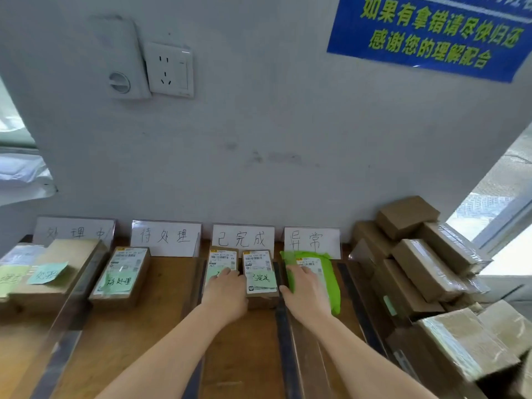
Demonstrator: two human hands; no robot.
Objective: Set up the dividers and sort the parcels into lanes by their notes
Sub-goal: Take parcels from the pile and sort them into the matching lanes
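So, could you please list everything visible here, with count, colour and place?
lane signs: four, white, against the wall
dividers: four, clear with dark bases, between lanes
boxed parcels: four, brown, first three lanes
bag parcel: one, green, fourth lane
sticky notes: at least four, pale green, on parcels
unsorted boxes: a pile, brown, far right
socket: one, white, wall
notice: one, blue, upper right wall
left hand: one, on a third-lane box
right hand: one, on the bag parcel
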